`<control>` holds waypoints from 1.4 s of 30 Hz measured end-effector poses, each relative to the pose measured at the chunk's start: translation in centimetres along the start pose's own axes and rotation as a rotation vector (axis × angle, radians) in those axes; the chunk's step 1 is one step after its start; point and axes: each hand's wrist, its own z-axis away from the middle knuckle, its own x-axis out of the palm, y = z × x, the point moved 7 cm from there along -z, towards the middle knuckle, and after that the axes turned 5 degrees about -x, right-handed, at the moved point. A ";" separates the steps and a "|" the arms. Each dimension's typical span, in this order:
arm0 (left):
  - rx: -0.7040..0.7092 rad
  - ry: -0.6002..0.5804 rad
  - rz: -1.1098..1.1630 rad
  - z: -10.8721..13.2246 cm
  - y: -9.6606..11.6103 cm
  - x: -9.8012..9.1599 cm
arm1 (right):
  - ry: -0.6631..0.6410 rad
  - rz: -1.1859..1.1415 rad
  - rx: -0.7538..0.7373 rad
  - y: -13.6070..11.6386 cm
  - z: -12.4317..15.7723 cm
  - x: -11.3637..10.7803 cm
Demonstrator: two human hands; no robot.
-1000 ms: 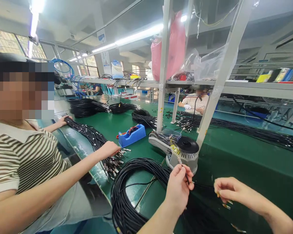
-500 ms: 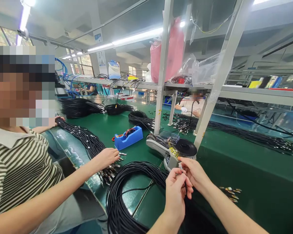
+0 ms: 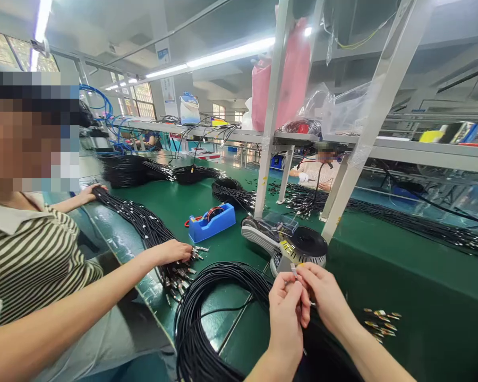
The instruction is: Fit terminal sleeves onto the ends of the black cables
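Note:
My left hand (image 3: 286,307) and my right hand (image 3: 322,297) meet just in front of the grey tape dispenser (image 3: 290,245). Both pinch the metal-tipped end of a thin black cable (image 3: 298,284) between thumb and fingers. That cable runs down into the big coil of black cables (image 3: 211,323) lying on the green table (image 3: 402,265) below my hands. A small heap of loose metal terminals (image 3: 380,321) lies to the right of my right hand.
A person in a striped shirt (image 3: 32,254) sits at my left, one hand (image 3: 173,250) on a bundle of cables with plugs. A blue tape holder (image 3: 212,220) stands behind. Shelf posts (image 3: 269,132) rise behind the dispenser. Another worker (image 3: 318,170) sits across.
My right hand came in from the lower right to join my left hand at the cable end. The loose terminals now lie on the table. The view shifted slightly.

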 end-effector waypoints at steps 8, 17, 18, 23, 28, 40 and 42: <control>-0.159 -0.178 -0.344 0.8 -2.7 1.3 | -0.360 0.632 -0.210 -4.0 4.5 -4.0; -0.171 -0.223 -0.528 1.4 -4.2 2.2 | -0.285 0.769 -0.305 -3.1 5.4 -5.3; -0.169 -0.227 -0.543 1.4 -4.3 2.2 | -0.279 0.772 -0.312 -3.1 5.4 -5.4; -0.159 -0.225 -0.609 1.1 -4.5 1.9 | -0.278 0.784 -0.357 -3.1 5.4 -5.5; -0.157 -0.210 -0.661 1.0 -4.5 1.8 | -0.278 0.801 -0.365 -2.7 5.3 -5.8; -0.153 -0.248 -0.656 1.1 -4.5 1.9 | -0.293 0.882 -0.395 -2.9 5.0 -5.7; -0.137 -0.254 -0.645 1.1 -4.6 1.9 | -0.292 0.878 -0.389 -2.9 5.0 -5.6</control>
